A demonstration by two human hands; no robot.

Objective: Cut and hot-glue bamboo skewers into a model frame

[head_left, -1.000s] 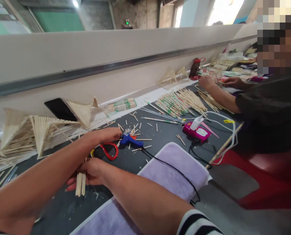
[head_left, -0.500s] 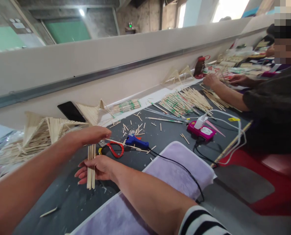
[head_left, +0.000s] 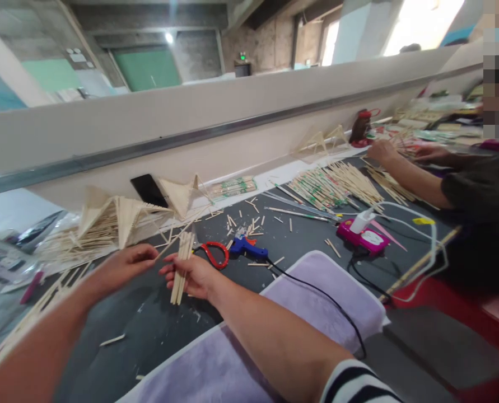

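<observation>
My right hand (head_left: 196,276) is closed around a small bundle of pale wooden sticks (head_left: 182,271), held upright and slightly tilted above the dark table. To its left, my left hand (head_left: 135,261) pinches the end of one thin wooden stick (head_left: 171,246), which slants up to the right behind the bundle. Just beyond the bundle lie red-handled scissors (head_left: 220,265), partly hidden by it. Beside them rests a blue glue gun (head_left: 249,248) with a black cord. Short cut stick pieces (head_left: 255,224) are scattered behind it.
Stick-built models (head_left: 127,218) and a phone (head_left: 149,190) stand along the wall. Farther right are piled sticks (head_left: 337,184) and a pink power strip (head_left: 362,235). A lilac padded cloth (head_left: 308,280) covers the near edge. Another person's hands (head_left: 383,151) work at right.
My left hand has drawn back to the left and down, away from above the scissors, bringing the single stick along. The bundle in my right hand now tilts. The view has shifted.
</observation>
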